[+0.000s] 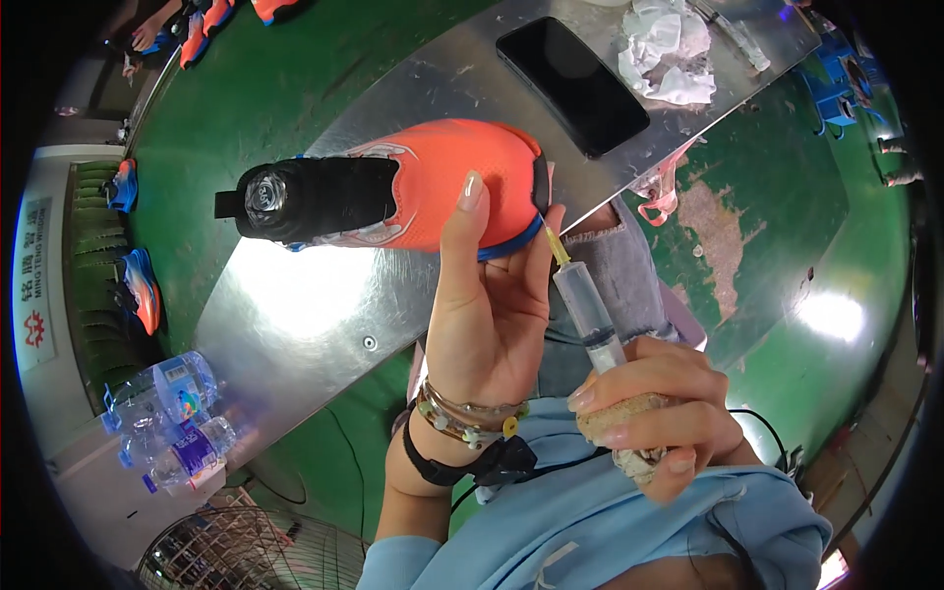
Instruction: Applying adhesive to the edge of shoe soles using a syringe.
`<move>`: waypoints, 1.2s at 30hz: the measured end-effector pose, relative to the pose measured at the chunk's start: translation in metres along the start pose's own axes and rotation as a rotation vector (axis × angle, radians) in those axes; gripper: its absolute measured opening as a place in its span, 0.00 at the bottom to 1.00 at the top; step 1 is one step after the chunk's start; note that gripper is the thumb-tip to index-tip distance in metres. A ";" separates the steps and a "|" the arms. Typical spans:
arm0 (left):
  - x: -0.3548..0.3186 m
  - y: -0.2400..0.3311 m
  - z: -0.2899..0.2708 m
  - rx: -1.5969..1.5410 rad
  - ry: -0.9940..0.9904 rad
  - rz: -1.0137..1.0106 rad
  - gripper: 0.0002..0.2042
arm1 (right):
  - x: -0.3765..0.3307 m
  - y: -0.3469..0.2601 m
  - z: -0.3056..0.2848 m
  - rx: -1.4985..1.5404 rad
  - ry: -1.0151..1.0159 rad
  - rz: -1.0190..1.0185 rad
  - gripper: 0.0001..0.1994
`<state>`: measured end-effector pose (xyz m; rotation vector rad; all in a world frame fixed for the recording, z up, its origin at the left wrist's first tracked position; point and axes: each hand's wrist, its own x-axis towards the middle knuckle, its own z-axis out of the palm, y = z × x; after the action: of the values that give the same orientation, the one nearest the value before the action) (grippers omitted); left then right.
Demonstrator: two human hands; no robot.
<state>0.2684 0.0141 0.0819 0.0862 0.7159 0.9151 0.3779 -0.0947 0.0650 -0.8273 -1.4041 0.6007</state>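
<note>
Shoe in bright orange mesh with a black tongue, a round black dial fastener and a blue-edged sole point(393, 192) is held up above the near edge of a shiny sheet-metal table point(295, 305), toe to the right and collar to the left. It is gripped at the toe by the left hand point(487, 324), thumb laid over the upper and fingers closed round the sole edge. The upper is judged soft and yielding, the shoe light, the sole rim stiffer, so the firmest hold is thought to be at the sole edge, as here.

A clear plastic syringe with a yellow needle hub point(587, 310) is pointed up at the toe seam, its tip touching or just beside the blue edge. Its barrel is clasped in the right hand point(654, 408), closed also on a tan spongy block point(619, 423). The thin needle is judged fragile and easily bent.

Farther away on the table lie a black slab-shaped phone point(572, 84) and crumpled white paper point(667, 49). Clear plastic bottles with blue labels point(172, 418) are seen near left, and more orange shoes point(143, 290) on green shelving far left.
</note>
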 end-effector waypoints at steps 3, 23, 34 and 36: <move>-0.002 0.002 0.004 -0.029 0.000 -0.024 0.18 | -0.007 0.005 0.002 0.055 0.043 -0.019 0.16; 0.194 0.232 -0.068 0.568 0.111 0.290 0.24 | 0.020 0.009 -0.086 -0.262 0.390 0.010 0.10; 0.226 0.279 -0.071 0.556 0.012 0.189 0.28 | 0.056 0.093 -0.127 -0.436 0.357 0.100 0.09; 0.242 0.291 -0.069 0.538 -0.026 0.170 0.29 | 0.063 0.103 -0.135 -0.383 0.369 0.138 0.09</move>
<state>0.1215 0.3608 0.0056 0.6414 0.9259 0.8596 0.5286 -0.0028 0.0250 -1.2785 -1.1404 0.2627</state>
